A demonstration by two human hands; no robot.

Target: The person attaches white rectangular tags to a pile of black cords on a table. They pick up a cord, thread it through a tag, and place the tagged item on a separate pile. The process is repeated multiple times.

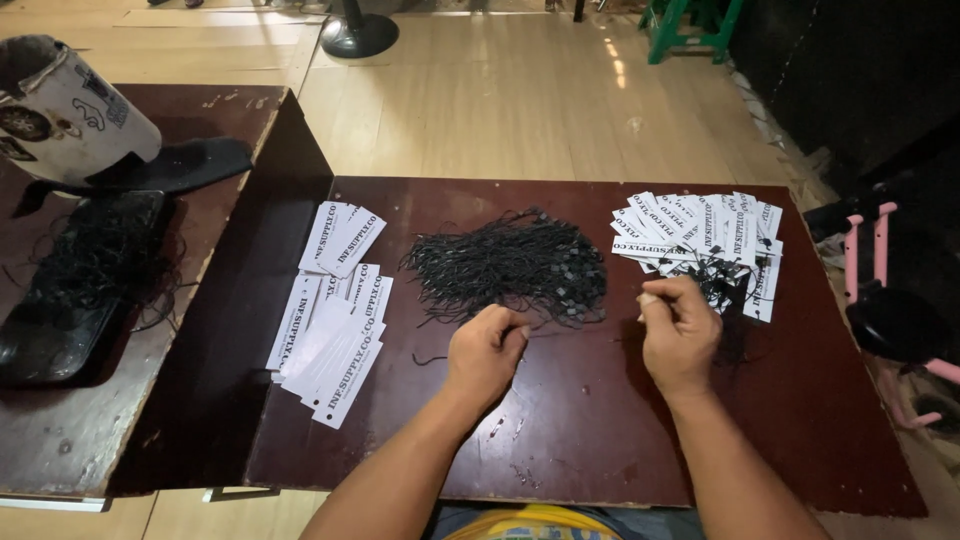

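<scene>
A tangled heap of thin black string loops with small square plastic locks (510, 265) lies at the centre of the dark brown wooden surface (600, 420), at about twelve o'clock from the left hand (487, 350). The loops look very light, limp and prone to snagging on one another; I judge a single one is best pinched at its stiff plastic lock or drawn out by a free strand at the heap's near edge.

The left hand rests knuckles-up just at the heap's six o'clock edge, its grip curled nearly closed, fingertips apparently nipping a strand, though that is too fine to confirm. The right hand (680, 330) hovers at three o'clock from the heap, thumb and forefinger pinched together on what seems a thin string, beside the strung white card tags (700, 235). Unstrung white card tags (330, 320) lie fanned at nine o'clock.
</scene>
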